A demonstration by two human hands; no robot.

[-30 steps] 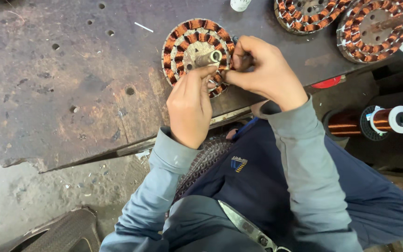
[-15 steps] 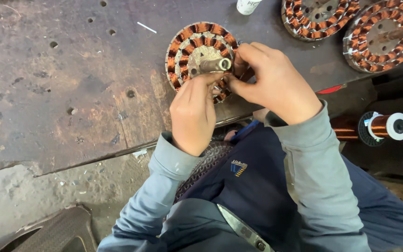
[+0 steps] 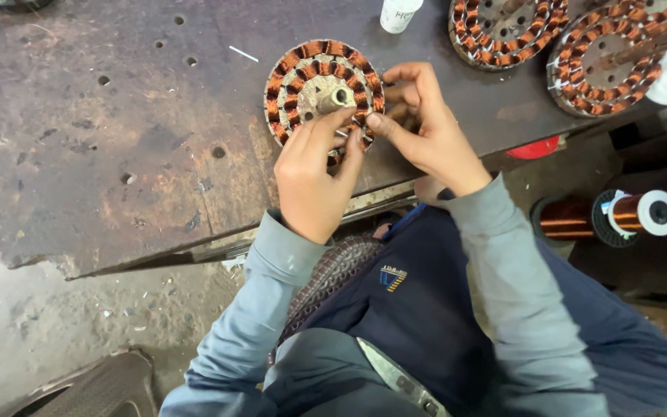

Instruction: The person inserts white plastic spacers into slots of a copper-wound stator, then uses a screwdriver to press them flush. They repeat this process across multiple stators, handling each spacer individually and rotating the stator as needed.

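Leaning over the near edge of the worn, rusty metal workbench [image 3: 117, 154], the person has both hands on a round stator wound with copper coils around a grey metal hub [image 3: 314, 81], which lies flat on the bench top just in from that edge. The left hand [image 3: 314, 181] comes up from the near side, fingers curled and pressed onto the near rim of the coil ring, apparently pinching something thin there, though what sits between the fingertips is too small to tell. The right hand [image 3: 426, 131] closes in from the right, thumb and forefinger pinched together at the same near-right part of the rim, touching the windings. Two more copper-wound stators [image 3: 503, 27] [image 3: 619, 58] lie at the far right of the bench, a small white bottle [image 3: 399, 14] stands at the far edge between them and the worked piece, and a spool of copper wire with white end caps [image 3: 634, 215] sits off the bench to the right. As for risk, I'd judge the fine wire to be the weak point: a hard tug from either pinch could kink or snap a strand or scrape its coating. The stator also sits close to the bench edge, so a pull toward the body could slide it off.
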